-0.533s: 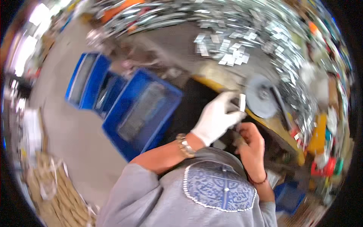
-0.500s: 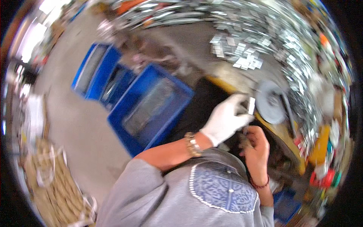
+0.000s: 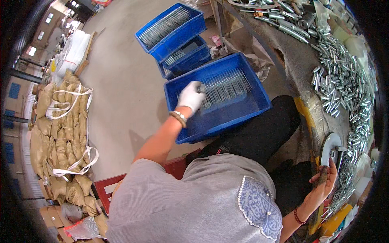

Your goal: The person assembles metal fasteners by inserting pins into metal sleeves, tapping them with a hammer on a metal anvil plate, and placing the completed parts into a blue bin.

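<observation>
My left hand (image 3: pixel 192 97), in a white glove, is over the left end of a blue bin (image 3: pixel 219 129). Its fingers are closed on a small dark metal piece (image 3: pixel 200 88), whose full shape is hidden. Beside the hand, a row of thin metal rods (image 3: pixel 227 87) lies packed in that bin. At the right, my bare right hand (image 3: pixel 325 182) is held just below a grey round disc (image 3: pixel 329 148) at the table's edge. Its fingers are apart, with dark smudges on them, and I see nothing held there.
Two more blue bins (image 3: pixel 178 34) with metal rods stand beyond, one partly over the other. Heaped metal tubes and pins (image 3: pixel 344 77) cover the table (image 3: pixel 279 52) at right. Tan sacks (image 3: pixel 65 137) with white straps are stacked on the left. Black-clad legs (image 3: pixel 247 125) adjoin the near bin.
My left hand has moved left from beside the disc to over the near blue bin. My right hand has moved right, toward the disc, its fingers now spread. The view has turned.
</observation>
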The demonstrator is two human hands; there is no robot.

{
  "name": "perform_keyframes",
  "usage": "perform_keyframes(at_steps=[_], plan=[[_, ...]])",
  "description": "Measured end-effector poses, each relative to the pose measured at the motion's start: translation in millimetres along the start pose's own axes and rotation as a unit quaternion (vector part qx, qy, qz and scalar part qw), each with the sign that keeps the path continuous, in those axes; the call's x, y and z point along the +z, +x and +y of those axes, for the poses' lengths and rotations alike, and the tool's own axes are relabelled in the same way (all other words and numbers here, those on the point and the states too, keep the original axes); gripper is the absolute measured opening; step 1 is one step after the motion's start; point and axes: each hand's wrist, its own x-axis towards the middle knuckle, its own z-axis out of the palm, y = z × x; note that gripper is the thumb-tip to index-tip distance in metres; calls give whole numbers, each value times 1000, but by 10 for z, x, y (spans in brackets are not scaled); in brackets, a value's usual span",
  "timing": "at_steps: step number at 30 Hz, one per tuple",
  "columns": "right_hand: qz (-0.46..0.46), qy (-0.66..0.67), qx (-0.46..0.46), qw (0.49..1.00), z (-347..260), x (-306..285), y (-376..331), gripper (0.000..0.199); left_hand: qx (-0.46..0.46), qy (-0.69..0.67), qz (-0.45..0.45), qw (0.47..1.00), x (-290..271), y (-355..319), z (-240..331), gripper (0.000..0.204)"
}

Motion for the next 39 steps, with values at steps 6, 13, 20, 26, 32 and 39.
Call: perform_keyframes(at_steps=[6, 13, 20, 26, 32, 39], plan=[[10, 2, -9, 1000, -22, 43, -47, 40, -164, 259, -64, 950, -304, 733, -1140, 39], [-36, 70, 8, 997, 194, 104, 158, 39, -315, 516, -332, 724, -474, 1481, -3303, 17], [29, -39, 1, 999, -3, -41, -152, 38, 75, 720, -376, 579, 972, 1502, -2159, 30], [-21, 71, 33, 997, -93, 82, -159, 33, -180, 286, 6, 941, 294, 1112, -1599, 36], [-53, 46, -3, 998, -196, 160, -138, 29, 79, 248, 44, 965, -169, 828, 430, 36], [-21, 54, 19, 998, -288, 46, -276, 29, 465, 4, 1, 885, 465, 375, 3007, 34]])
